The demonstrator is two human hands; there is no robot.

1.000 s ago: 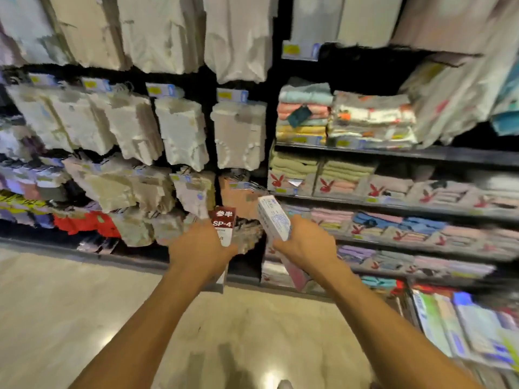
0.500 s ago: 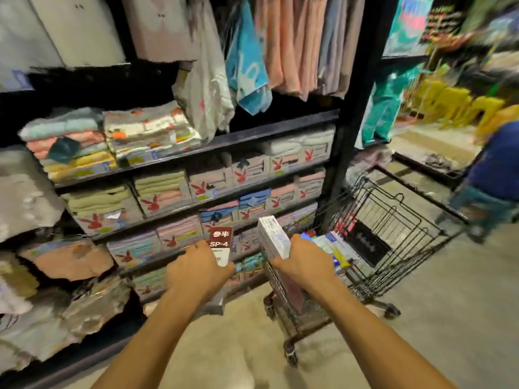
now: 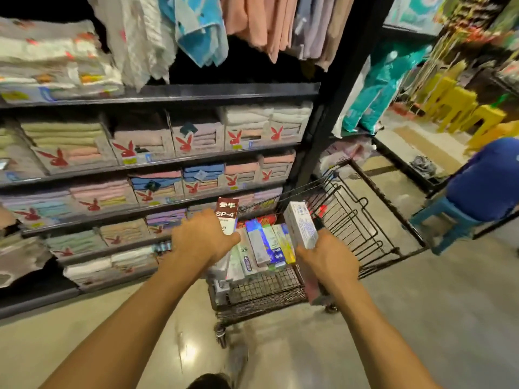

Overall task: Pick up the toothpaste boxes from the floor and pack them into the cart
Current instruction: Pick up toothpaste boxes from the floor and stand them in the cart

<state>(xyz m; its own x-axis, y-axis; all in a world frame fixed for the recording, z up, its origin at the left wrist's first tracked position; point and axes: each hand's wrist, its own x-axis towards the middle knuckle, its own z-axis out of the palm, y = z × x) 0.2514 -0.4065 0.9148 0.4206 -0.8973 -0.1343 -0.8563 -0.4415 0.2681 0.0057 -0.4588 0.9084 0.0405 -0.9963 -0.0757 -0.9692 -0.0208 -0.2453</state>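
— Where are the toothpaste boxes at this moment?
— Two of them are in the hands. The left hand [image 3: 203,242] grips a dark red toothpaste box [image 3: 228,213] marked SP-4. It stands upright, and the fingers are wrapped around its lower part. The right hand [image 3: 327,261] holds a white toothpaste box [image 3: 300,224] in a closed grip, with the top leaning toward eleven o'clock.
— And the cart?
— The black wire cart [image 3: 362,220] stands at twelve o'clock from the person, just beyond both hands. Both held boxes are above its near end. Inside the cart, more packed boxes [image 3: 264,244] lie side by side, between the two hands.
— What else is around?
— At ten o'clock there are dark shelves [image 3: 179,94] filled with folded towels [image 3: 70,138]. Higher, at twelve o'clock, hanging cloths [image 3: 252,21] come down over the shelves. At two o'clock I see a person in blue clothing [image 3: 488,178] with a blue stool [image 3: 438,217] below. Farther that way are some yellow stools [image 3: 463,108].
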